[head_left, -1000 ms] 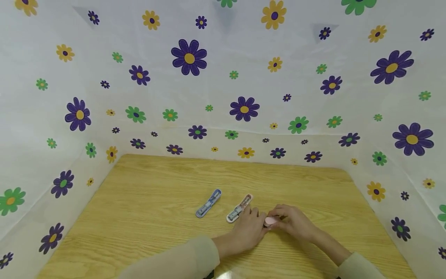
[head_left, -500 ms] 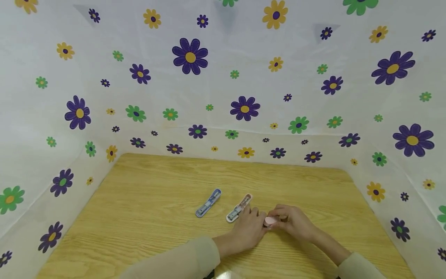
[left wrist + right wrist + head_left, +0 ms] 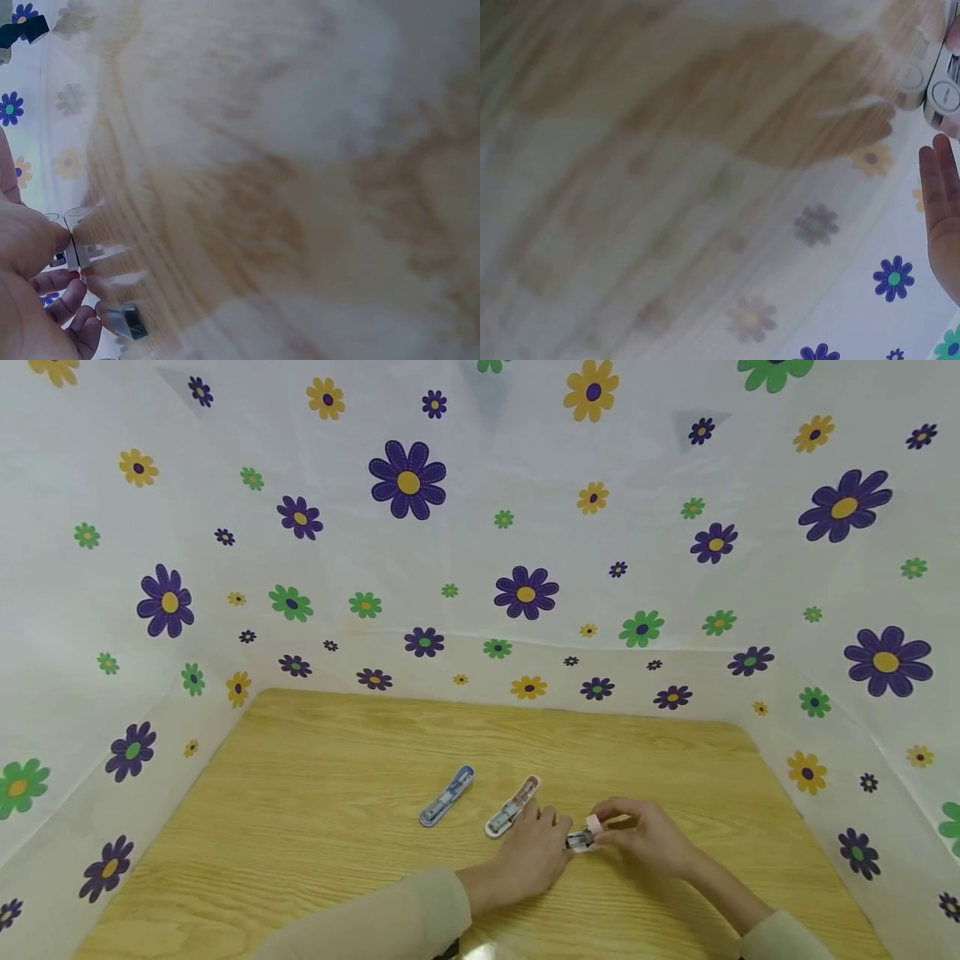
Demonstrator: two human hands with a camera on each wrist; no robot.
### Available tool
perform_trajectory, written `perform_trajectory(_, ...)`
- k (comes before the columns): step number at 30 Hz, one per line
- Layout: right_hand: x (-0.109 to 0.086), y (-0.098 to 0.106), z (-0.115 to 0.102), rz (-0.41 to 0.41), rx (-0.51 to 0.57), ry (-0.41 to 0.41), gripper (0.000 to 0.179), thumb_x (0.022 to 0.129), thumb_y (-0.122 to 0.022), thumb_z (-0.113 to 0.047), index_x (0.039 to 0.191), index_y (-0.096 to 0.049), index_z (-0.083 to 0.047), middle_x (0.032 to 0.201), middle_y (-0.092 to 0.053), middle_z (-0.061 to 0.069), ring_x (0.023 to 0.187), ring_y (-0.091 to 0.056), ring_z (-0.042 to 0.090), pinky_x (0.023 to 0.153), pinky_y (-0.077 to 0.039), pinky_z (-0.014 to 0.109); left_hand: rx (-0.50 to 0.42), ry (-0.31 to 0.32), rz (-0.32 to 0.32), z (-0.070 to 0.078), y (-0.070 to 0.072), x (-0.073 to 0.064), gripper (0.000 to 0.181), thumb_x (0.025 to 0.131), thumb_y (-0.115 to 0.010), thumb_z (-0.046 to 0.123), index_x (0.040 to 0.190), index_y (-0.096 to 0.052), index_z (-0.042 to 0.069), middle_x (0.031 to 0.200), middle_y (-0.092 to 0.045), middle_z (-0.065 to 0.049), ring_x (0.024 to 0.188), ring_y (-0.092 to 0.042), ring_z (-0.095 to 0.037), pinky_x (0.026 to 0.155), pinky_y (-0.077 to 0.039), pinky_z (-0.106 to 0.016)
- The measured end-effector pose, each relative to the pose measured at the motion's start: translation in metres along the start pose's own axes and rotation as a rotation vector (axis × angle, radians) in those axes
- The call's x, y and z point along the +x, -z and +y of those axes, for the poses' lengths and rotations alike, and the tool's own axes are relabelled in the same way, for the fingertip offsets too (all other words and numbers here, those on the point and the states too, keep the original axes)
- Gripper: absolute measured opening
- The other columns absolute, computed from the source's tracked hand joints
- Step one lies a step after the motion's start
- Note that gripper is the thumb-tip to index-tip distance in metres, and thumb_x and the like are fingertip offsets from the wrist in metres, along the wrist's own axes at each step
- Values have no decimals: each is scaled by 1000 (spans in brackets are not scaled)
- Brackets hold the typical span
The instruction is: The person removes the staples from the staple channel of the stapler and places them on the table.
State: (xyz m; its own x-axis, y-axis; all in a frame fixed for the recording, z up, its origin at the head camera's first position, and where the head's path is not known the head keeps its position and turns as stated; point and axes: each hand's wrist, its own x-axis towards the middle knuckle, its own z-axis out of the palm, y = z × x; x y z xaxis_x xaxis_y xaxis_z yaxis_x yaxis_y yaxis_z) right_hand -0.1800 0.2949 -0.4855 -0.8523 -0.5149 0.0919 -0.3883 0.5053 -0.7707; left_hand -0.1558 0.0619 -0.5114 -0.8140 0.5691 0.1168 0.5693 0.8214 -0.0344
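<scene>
A small stapler (image 3: 581,841) with a pink top and a light base lies between both hands on the table. Its pink top (image 3: 594,824) stands raised at the right end, baring the metal rail. My right hand (image 3: 648,835) pinches the raised top between thumb and fingers. My left hand (image 3: 534,853) holds the left end, its fingers partly covering it. In the left wrist view, the thumb and fingers of the left hand (image 3: 37,277) are at the stapler (image 3: 71,251). The stapler (image 3: 943,96) shows only partly at the right wrist view's edge.
Beside the left hand a pink-and-white stapler (image 3: 513,807) lies opened out. A blue stapler (image 3: 447,797), likewise opened, lies farther left. The wooden table (image 3: 337,827) is enclosed by a white flowered cloth (image 3: 480,552) at the back and sides.
The stapler's pink top has swung up and right in my right hand, exposing the metal rail. My right hand has shifted slightly right; the left hand has stayed in place.
</scene>
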Motion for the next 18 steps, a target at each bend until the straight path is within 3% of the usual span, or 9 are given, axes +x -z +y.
perform_trajectory(6, -1, 7, 1, 83, -96, 51, 21, 91, -83, -15, 111, -77, -11, 110, -79, 9, 101, -70, 1, 86, -63, 35, 48, -22, 6, -1, 2, 3, 38, 104, -61, 52, 122, -66, 19, 107, -68, 2, 102, -62, -15, 99, -52, -32)
perform_trajectory(11, -2, 10, 6, 135, -142, 40, 23, 89, -85, -16, 111, -78, -16, 110, -80, 4, 102, -68, -2, 85, -63, 35, 126, -52, -8, 0, 5, 5, 38, 105, -57, 56, 119, -65, 22, 102, -67, 6, 93, -59, -9, 92, -48, -29)
perform_trajectory(18, -5, 15, 12, 172, -166, 20, 30, 89, -85, -15, 116, -77, -7, 114, -80, 7, 103, -67, -4, 84, -63, 32, 143, -41, -9, 0, 7, 4, 38, 104, -57, 57, 119, -65, 23, 102, -67, 6, 94, -59, -9, 94, -47, -29)
